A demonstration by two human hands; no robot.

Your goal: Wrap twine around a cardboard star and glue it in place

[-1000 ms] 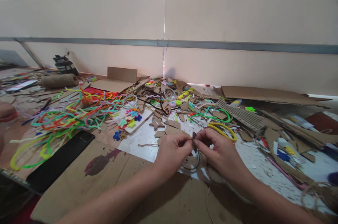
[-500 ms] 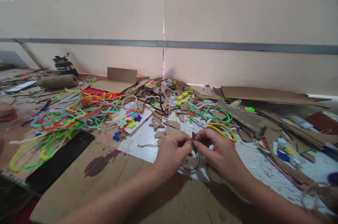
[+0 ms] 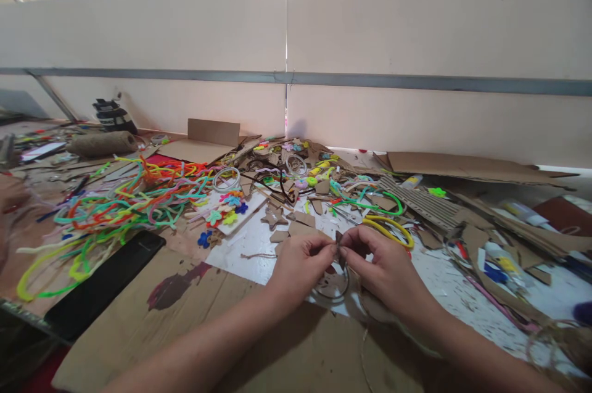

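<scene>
Both hands meet over the front of the table, fingertips pinched on a small brown cardboard piece (image 3: 340, 249) held edge-on. My left hand (image 3: 308, 257) grips its left side; my right hand (image 3: 377, 260) has thumb and fingers closed on the right side. Just below hangs or lies a thin ring (image 3: 333, 299); whether it is joined to the piece I cannot tell. A strand of twine (image 3: 364, 350) trails down beneath my right hand. A cardboard star (image 3: 274, 218) lies beyond my left hand, near other cardboard scraps (image 3: 303, 218).
Colourful pipe cleaners (image 3: 134, 195) heap at left, behind a black phone (image 3: 108, 282). A twine roll (image 3: 102, 144) lies farther back. Yellow rings (image 3: 388, 229), corrugated card (image 3: 423, 203) and a glue bottle (image 3: 506, 266) are on the right. A stained cardboard sheet (image 3: 222, 325) covers the front.
My hands stay nearly in place, still pinching the cardboard piece. At the far left edge, another person's hand has shifted and looks blurred.
</scene>
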